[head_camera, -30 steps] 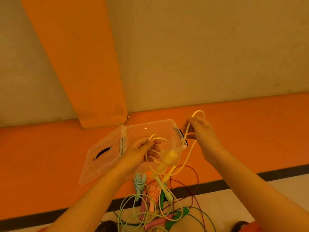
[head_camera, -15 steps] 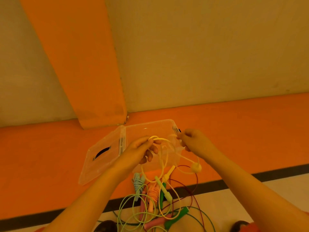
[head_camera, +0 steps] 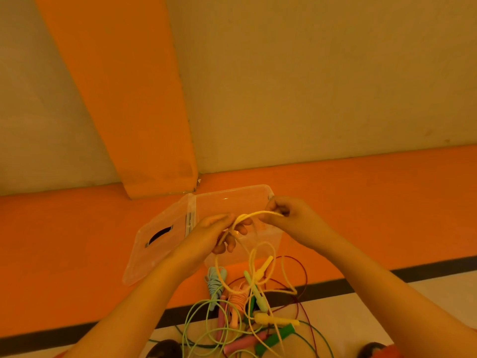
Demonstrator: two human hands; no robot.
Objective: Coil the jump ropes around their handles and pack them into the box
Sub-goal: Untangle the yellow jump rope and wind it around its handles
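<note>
The left hand (head_camera: pixel 206 236) and right hand (head_camera: pixel 296 218) pinch a thin yellow jump rope (head_camera: pixel 254 215), stretched sideways over the clear plastic box (head_camera: pixel 232 198).

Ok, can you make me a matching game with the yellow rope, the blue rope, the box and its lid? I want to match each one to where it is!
Things:
1. yellow rope
2. blue rope
3. box
4. lid

Where or how:
A. lying flat, left of the box
B. wound into a bundle, on the near side of the box
C. held between the left hand and the right hand
D. open, just behind the hands

Pairs: 1-C, 2-B, 3-D, 4-A.
</note>
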